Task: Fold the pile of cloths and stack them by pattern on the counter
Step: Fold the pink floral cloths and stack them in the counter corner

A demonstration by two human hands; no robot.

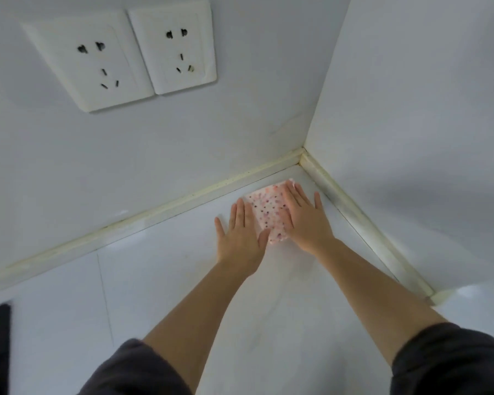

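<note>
Pink-dotted cloth (266, 214), long axis toward corner (303, 156)

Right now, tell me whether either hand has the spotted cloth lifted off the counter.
No: the left hand and right hand press flat on the spotted cloth, which lies on the counter.

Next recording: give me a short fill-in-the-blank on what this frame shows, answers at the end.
1. The left hand and right hand both press ____ on the folded dotted cloth.
2. The cloth lies on the white counter, near its far ____.
3. The wall holds ____ power sockets.
Answers: flat; corner; two
</note>
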